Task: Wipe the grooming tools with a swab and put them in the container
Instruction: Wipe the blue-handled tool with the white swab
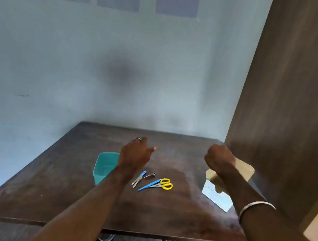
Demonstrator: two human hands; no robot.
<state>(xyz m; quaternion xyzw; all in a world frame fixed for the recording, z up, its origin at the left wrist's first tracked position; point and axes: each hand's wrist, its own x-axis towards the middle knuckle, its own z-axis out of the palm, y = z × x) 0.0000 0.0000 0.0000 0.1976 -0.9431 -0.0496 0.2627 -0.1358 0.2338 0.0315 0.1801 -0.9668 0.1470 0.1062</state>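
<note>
While both hands hover empty, left hand (135,153) loosely spread, right hand (220,157) fisted over swab box (217,196), draw one swab first; tools (151,181) just right of teal container (104,166).

Bench (170,220): near half bare, open to approach. Centre: nail file (139,178), clippers (150,175) and scissors (158,184) lying close together. Left: teal container (102,170), partly behind the left forearm. Right: open cardboard box (224,188), near the wooden panel (300,99) that walls that side. Wall (98,81) closes the far edge.
</note>
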